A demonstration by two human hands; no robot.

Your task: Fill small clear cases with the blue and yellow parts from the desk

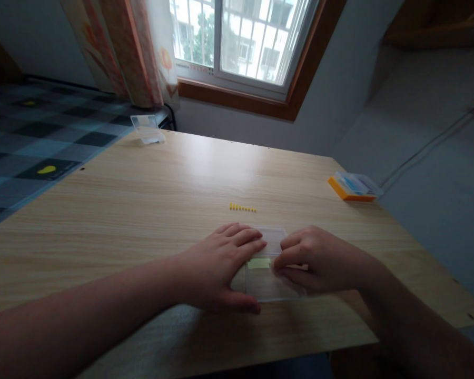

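Note:
A clear plastic box (274, 289) with its lid (272, 234) folded back lies near the table's front edge. A pale yellow-green label (259, 263) shows near its hinge. My left hand (225, 266) is open, its fingers stretched over the box's left side and its thumb at the front left corner. At the box's right side my right hand (314, 260) is closed, thumb and fingertips pinched together over the box. Whatever is between those fingertips is hidden. Beyond the box, a short row of tiny yellow pieces (243, 208) lies on the table.
The wooden table (174, 189) has another open clear box (150, 134) at its far left corner. An orange-based case with a clear lid (355, 187) stands near the right edge. A checked bed (55, 131) adjoins the left side; a window and wall are behind.

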